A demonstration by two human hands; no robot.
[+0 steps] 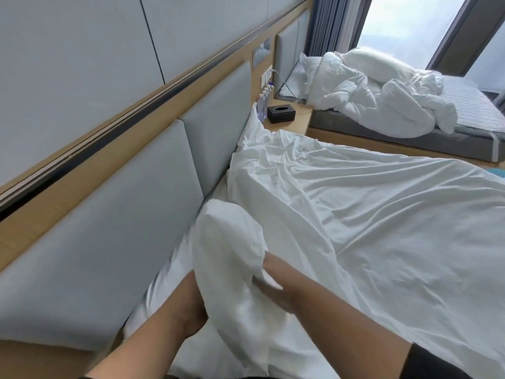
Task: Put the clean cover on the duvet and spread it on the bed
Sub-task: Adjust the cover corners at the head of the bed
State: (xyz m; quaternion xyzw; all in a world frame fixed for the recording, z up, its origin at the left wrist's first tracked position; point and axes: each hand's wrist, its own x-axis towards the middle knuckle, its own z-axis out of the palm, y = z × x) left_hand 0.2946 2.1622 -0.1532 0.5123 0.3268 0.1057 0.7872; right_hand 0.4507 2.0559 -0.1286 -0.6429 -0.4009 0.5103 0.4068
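A white duvet cover (382,214) lies wrinkled across the near bed, reaching from the headboard side toward the right. Its near corner (226,242) is stuffed and bunched into a raised lump close to the headboard. My left hand (188,307) grips that bunched corner from the left, fingers partly hidden in the cloth. My right hand (276,285) holds the same lump from the right, with its fingertips buried in the folds. The duvet itself is not visible apart from the cover.
A grey padded headboard (109,255) runs along the left. A wooden nightstand (289,121) holds a black tissue box (281,113) and water bottles (263,103). Beyond it a second bed (470,105) carries a crumpled white duvet (377,94). Behind that bed is a window (410,26).
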